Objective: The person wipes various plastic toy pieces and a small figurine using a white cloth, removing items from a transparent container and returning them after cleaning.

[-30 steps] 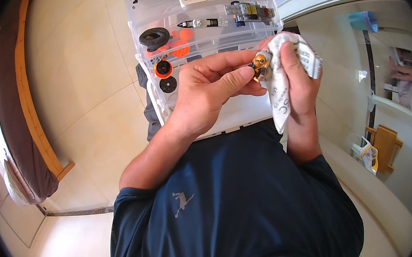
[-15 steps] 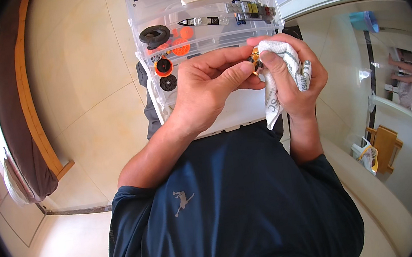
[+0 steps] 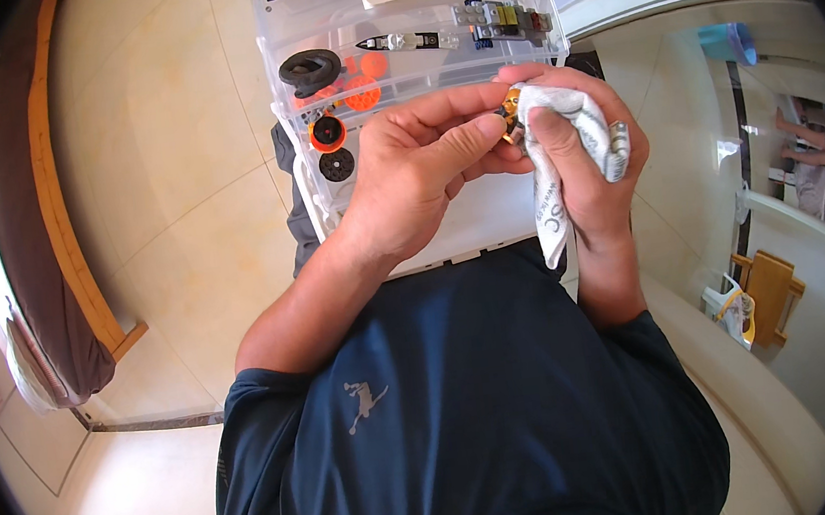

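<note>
Mid-wipe, by the look: left hand (image 3: 414, 172) pinches small gold part (image 3: 511, 106) w/ thumb & fingers, right hand (image 3: 588, 154) closed round white cloth (image 3: 561, 136) on it, above far clear organizer box (image 3: 407, 17); parts there untouched.

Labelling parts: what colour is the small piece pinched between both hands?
Golden-orange small piece, mostly hidden by the white cloth; head view.

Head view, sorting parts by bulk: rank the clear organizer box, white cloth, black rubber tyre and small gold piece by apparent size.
1. clear organizer box
2. white cloth
3. black rubber tyre
4. small gold piece, mostly hidden between left hand and right hand, so unsure.
</note>
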The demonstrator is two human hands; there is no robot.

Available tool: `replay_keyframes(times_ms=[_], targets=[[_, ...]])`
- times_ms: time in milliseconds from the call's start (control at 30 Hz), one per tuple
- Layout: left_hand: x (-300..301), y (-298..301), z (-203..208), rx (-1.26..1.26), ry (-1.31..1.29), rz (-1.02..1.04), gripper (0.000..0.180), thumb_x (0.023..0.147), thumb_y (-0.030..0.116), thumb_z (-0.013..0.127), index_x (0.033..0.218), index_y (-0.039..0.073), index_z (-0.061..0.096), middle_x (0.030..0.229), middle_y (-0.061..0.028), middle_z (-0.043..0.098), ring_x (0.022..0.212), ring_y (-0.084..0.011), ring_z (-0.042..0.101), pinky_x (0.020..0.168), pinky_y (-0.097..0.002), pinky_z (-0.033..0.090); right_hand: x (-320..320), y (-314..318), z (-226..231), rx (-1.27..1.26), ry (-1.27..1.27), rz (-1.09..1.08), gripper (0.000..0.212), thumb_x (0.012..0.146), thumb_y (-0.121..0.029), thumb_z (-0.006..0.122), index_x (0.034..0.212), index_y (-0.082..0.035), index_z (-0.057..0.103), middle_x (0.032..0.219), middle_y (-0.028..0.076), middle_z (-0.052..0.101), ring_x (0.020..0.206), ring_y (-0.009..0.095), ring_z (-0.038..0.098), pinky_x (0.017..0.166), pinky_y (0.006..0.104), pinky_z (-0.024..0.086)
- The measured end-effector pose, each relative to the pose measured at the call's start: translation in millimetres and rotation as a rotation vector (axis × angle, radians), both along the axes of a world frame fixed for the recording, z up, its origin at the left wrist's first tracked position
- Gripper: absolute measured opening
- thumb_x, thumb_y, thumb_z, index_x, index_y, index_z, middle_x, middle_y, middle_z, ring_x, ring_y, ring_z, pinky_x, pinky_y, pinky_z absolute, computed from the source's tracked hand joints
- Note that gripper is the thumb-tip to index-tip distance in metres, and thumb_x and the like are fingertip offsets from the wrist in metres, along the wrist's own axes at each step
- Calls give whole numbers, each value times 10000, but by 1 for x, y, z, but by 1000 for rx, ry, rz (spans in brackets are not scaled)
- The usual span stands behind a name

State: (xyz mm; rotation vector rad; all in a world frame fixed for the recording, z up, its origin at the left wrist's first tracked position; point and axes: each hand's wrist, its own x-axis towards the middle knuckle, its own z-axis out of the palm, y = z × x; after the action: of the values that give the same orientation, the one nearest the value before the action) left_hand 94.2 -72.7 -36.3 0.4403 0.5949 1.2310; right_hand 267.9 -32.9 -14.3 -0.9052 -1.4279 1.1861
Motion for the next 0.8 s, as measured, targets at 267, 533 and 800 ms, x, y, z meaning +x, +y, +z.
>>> replay_keyframes(times_ms=[267,533,800], targets=[[0,0,-3,55,47,0,318,1056,16,607,1361,-68,638,1219,-172,729,1037,-245,753,954,-443,649,-4,2,-4,142,-149,-111,179,934,4,776,1110,28,751,1014,136,795,868,116,718,759,243,574],[0,-3,0,67,80,-29,332,1051,6,610,1372,-76,625,1297,-176,705,1098,-265,732,960,-434,643,-10,1,3,-259,138,-207,212,986,-70,735,1145,68,706,992,174,791,843,147,732,750,253,580],[2,1,3,91,157,63,367,1032,22,654,1376,-97,610,1246,-205,716,1088,-264,733,967,-425,632,-1,0,-3,-73,46,-17,182,940,-12,772,1111,28,728,1164,161,759,939,128,688,809,251,546]])
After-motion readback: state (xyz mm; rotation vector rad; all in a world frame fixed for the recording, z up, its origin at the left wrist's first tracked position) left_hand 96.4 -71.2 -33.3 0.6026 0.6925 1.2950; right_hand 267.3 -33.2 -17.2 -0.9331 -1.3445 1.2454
